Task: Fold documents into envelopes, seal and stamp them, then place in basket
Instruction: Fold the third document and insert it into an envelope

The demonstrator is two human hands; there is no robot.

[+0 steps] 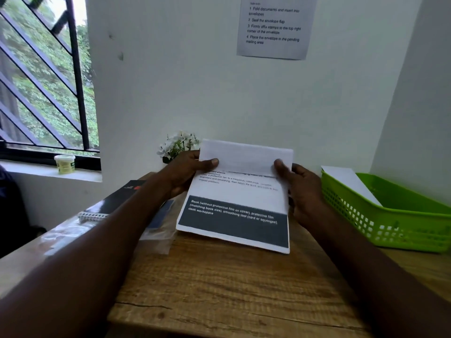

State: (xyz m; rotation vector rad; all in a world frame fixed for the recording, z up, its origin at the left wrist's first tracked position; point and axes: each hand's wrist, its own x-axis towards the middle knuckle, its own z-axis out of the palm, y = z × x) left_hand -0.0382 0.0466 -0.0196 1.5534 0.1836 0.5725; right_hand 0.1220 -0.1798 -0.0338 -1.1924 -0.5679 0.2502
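Observation:
A printed white document (234, 198) with a dark band near its lower edge is held above the wooden table (219, 284). Its top part is folded toward me, showing the blank back. My left hand (185, 174) pinches the fold's left side, thumb on top. My right hand (302, 189) pinches the right side in the same way. A green plastic basket (395, 223) stands at the right, with a white envelope (349, 184) leaning inside it.
A dark spiral notebook (114, 203) and clear plastic sleeves (156, 232) lie at the left of the table. Small white flowers (178, 145) stand against the wall. A small jar (64, 163) sits on the window sill. An instruction sheet (274, 25) hangs on the wall.

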